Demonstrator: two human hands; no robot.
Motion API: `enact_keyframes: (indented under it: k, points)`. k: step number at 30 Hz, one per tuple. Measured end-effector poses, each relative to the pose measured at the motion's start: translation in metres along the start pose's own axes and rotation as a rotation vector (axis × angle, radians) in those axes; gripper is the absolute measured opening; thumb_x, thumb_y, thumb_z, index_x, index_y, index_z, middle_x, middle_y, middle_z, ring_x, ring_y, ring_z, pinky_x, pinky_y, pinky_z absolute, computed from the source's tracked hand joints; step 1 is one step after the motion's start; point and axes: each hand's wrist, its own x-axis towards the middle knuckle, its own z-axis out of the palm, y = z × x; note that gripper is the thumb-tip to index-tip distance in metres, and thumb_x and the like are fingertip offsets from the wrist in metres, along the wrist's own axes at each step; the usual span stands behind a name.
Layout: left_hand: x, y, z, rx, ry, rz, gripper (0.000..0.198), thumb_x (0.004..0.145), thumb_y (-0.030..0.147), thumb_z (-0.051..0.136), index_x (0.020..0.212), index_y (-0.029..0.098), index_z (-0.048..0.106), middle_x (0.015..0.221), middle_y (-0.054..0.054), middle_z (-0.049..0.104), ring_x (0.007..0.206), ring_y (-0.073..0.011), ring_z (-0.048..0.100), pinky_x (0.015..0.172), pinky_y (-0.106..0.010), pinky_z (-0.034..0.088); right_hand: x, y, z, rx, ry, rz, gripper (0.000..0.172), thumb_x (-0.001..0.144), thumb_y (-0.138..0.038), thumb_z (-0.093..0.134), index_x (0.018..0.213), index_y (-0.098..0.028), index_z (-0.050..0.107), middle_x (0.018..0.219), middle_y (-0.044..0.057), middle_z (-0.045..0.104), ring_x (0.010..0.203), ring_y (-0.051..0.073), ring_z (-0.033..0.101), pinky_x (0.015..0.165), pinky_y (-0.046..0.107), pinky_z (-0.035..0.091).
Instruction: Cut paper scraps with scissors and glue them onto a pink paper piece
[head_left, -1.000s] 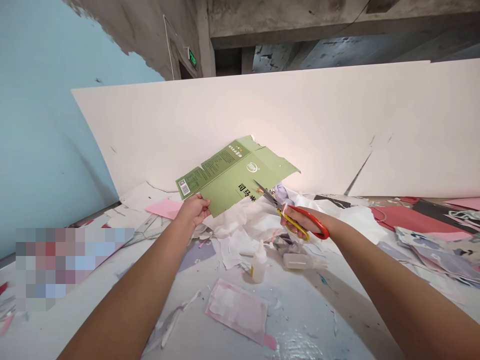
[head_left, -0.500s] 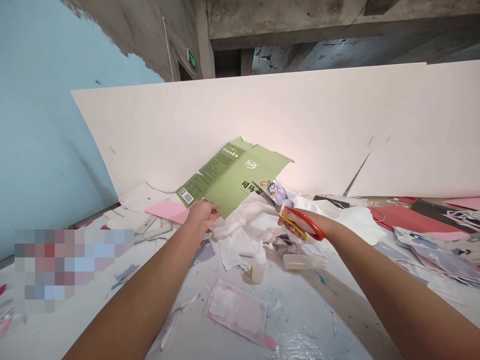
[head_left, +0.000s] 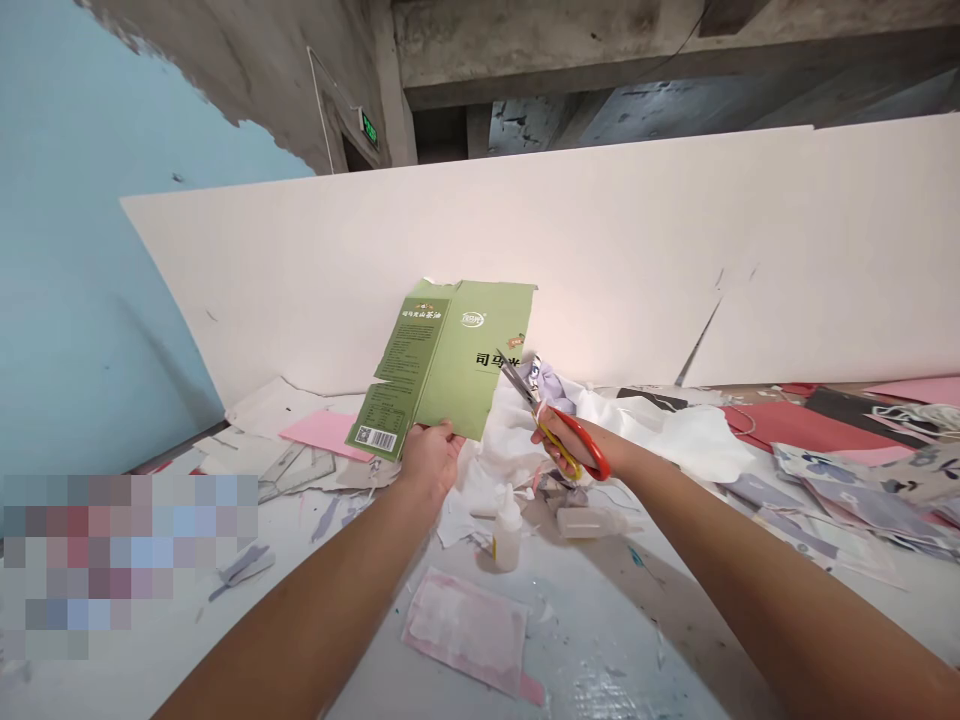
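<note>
A flat green printed cardboard piece (head_left: 442, 370) is held up by its lower edge in my left hand (head_left: 433, 455), thumb on the printed side. Scissors (head_left: 581, 440) with red and yellow handles are in my right hand (head_left: 559, 445), my fingers through the handles. Their blades point up and left, overlapping the cardboard's right edge in view; whether they touch it I cannot tell. Below the hands a small white bottle (head_left: 507, 535) stands upright, and a clear bottle (head_left: 592, 523) lies on its side. Nearer me lies a pale pink rectangular piece (head_left: 469, 630).
White cloth (head_left: 675, 440) is crumpled behind my right hand. Patterned pieces (head_left: 855, 490) and red sheets (head_left: 810, 432) lie at the right. Pink paper (head_left: 326, 432) and cardboard scraps (head_left: 270, 405) lie at the left. A white panel (head_left: 600, 250) stands behind.
The green cardboard has turned counterclockwise to a more upright position in my left hand. The scissors remain in my right hand, and the whole view has shifted slightly.
</note>
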Motion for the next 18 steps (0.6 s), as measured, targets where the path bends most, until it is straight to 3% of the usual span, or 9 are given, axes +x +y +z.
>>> enact_keyframes:
  k: [9,18]
  points:
    - [-0.02,-0.026,0.007,-0.055,-0.003,-0.053,0.026,0.073,-0.007,0.045,0.072,0.018,0.048,0.07,0.001,0.059,0.062,-0.0098,0.062,0.067,-0.028,0.054,0.008,0.002,0.02,0.174,0.112,-0.012,0.06,0.071,-0.076,0.03,0.07,-0.018,0.048,0.048,-0.005,0.039,0.034,0.009,0.041,0.033,0.023,0.036]
    - [-0.026,-0.024,0.011,-0.077,-0.052,-0.057,0.026,0.074,-0.006,0.046,0.078,0.02,0.045,0.069,0.004,0.056,0.061,-0.0061,0.06,0.075,-0.031,0.053,0.017,0.005,0.033,0.318,0.164,0.008,0.061,0.07,-0.078,0.027,0.068,-0.02,0.046,0.047,-0.006,0.038,0.034,0.01,0.042,0.03,0.024,0.037]
